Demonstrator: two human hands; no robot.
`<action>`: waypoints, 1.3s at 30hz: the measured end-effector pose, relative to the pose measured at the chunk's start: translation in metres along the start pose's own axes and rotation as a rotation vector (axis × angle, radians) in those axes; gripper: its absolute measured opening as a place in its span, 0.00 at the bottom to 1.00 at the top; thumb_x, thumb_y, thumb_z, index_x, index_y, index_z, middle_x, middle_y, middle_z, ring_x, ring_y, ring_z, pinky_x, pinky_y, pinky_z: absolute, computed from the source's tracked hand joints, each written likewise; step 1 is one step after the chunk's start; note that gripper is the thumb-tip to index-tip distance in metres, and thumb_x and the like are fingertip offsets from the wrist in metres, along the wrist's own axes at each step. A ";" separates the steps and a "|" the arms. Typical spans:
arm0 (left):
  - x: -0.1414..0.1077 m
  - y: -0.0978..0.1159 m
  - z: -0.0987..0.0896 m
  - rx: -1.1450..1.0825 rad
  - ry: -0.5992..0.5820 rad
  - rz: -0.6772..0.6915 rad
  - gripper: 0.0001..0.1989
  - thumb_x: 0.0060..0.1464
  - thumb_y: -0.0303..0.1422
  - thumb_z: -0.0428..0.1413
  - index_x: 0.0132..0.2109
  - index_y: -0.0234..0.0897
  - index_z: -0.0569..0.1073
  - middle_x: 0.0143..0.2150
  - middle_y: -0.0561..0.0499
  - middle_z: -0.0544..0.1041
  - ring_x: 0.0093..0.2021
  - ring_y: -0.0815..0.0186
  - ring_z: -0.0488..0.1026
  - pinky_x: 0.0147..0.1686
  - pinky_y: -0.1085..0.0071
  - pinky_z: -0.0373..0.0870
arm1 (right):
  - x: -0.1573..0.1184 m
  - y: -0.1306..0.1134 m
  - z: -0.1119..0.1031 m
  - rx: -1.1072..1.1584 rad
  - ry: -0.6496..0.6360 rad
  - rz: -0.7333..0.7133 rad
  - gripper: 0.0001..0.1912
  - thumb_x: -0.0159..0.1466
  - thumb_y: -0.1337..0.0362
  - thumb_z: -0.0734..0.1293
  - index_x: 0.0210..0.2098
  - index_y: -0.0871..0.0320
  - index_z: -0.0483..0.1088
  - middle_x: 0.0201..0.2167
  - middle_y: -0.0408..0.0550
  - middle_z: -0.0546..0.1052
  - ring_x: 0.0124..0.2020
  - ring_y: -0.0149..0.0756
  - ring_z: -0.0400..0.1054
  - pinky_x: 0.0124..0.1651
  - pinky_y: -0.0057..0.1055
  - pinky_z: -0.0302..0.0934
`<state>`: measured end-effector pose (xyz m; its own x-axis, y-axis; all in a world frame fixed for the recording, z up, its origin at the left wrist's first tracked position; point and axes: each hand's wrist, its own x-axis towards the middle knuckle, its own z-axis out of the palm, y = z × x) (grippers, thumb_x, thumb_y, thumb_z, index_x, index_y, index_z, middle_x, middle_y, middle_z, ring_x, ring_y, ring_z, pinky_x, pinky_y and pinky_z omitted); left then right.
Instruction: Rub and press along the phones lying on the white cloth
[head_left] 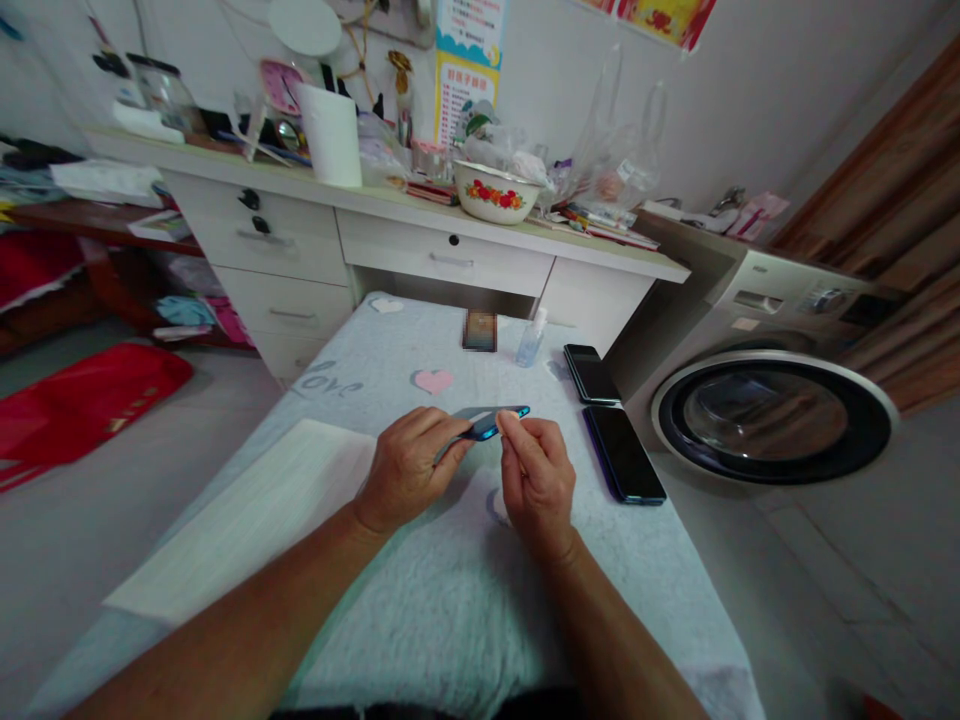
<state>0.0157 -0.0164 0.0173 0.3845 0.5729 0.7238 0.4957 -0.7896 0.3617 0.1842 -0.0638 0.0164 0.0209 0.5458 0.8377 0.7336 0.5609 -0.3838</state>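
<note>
My left hand (412,465) is closed around one end of a smartphone (484,424) with a shiny blue edge, held tilted above the table. Thumb and fingertips of my right hand (538,475) are pinched together right at the phone's near edge. Whatever sits in that pinch is too small to make out. To the right, a black-screened phone (624,455) lies flat, with a smaller dark phone (591,374) just beyond it. Farther back are a clear spray bottle (531,340), standing upright, and a dark rectangular item (480,331) lying flat.
A pale cloth with hearts covers the table (420,620); a whitish folded sheet (255,515) lies at its left. Behind stands a white desk (442,240) bearing a paper roll (330,135) and a flowered enamel bowl (496,192). At right is a washing machine (750,330).
</note>
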 end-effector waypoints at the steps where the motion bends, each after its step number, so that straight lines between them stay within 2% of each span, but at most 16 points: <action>1: 0.000 0.000 0.000 -0.001 0.005 0.003 0.07 0.59 0.32 0.54 0.42 0.36 0.74 0.32 0.50 0.74 0.34 0.65 0.70 0.35 0.68 0.67 | -0.001 -0.001 0.000 0.003 -0.017 -0.003 0.24 0.64 0.75 0.61 0.57 0.52 0.67 0.40 0.49 0.69 0.39 0.30 0.69 0.42 0.28 0.67; 10: 0.000 0.001 -0.001 0.001 0.000 0.011 0.08 0.59 0.32 0.54 0.43 0.36 0.75 0.33 0.49 0.74 0.34 0.64 0.70 0.35 0.67 0.67 | -0.002 -0.006 0.000 0.035 -0.068 -0.031 0.24 0.64 0.76 0.61 0.57 0.53 0.67 0.42 0.51 0.70 0.39 0.30 0.69 0.42 0.27 0.67; 25: 0.000 -0.001 0.000 0.009 -0.006 0.005 0.08 0.59 0.32 0.54 0.43 0.36 0.75 0.33 0.49 0.74 0.35 0.64 0.70 0.36 0.68 0.68 | 0.008 0.007 -0.005 -0.072 0.061 0.083 0.19 0.65 0.73 0.61 0.53 0.54 0.69 0.37 0.48 0.70 0.38 0.30 0.68 0.41 0.28 0.66; 32: -0.001 -0.001 0.000 0.000 -0.009 -0.012 0.08 0.59 0.32 0.54 0.43 0.37 0.74 0.33 0.49 0.74 0.35 0.64 0.71 0.37 0.67 0.68 | 0.006 0.002 -0.002 -0.039 0.042 0.022 0.21 0.65 0.74 0.60 0.55 0.52 0.68 0.38 0.48 0.70 0.38 0.30 0.69 0.41 0.28 0.67; 39: 0.000 -0.001 0.000 0.007 0.003 0.001 0.07 0.59 0.32 0.54 0.42 0.37 0.74 0.33 0.50 0.75 0.34 0.64 0.71 0.35 0.67 0.68 | -0.002 -0.004 0.000 0.019 -0.045 -0.021 0.24 0.64 0.75 0.60 0.57 0.52 0.67 0.41 0.50 0.70 0.39 0.31 0.69 0.42 0.28 0.68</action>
<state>0.0152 -0.0160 0.0168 0.3832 0.5713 0.7258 0.5006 -0.7888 0.3566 0.1812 -0.0664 0.0164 -0.0252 0.5608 0.8276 0.7204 0.5842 -0.3739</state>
